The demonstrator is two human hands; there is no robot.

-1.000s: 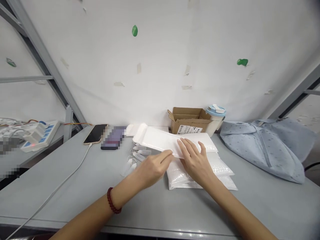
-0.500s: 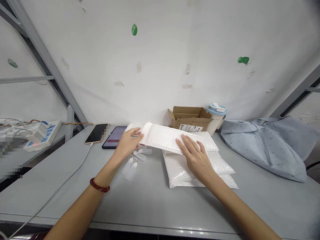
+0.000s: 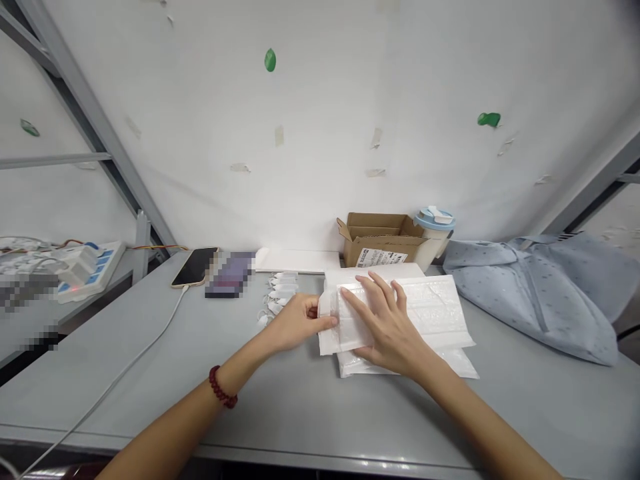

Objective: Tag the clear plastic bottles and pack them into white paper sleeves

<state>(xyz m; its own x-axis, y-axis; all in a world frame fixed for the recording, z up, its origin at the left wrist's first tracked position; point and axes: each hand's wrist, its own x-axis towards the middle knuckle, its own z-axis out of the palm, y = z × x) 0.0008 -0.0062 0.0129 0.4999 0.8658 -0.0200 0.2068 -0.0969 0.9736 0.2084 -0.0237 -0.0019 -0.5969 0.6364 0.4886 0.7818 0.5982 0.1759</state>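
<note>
A white padded bubble mailer lies flat on top of a small stack of the same mailers on the grey table. My left hand, with a red bead bracelet at the wrist, pinches the mailer's left end, where the flap is. My right hand lies on top of the mailer with fingers stretched flat, pressing it down. Several small clear plastic dropper bottles lie just left of the mailer, beyond my left hand.
An open cardboard box and a blue-lidded cup stand at the back against the wall. Two phones lie back left, one on a white cable. A power strip sits far left. Blue cloth covers the right side.
The mailer, held raised and slanted over the stack, now lies flat on it. My left hand moved from its far-left end back toward me, now pinching the flap end. The right hand stays on top.
</note>
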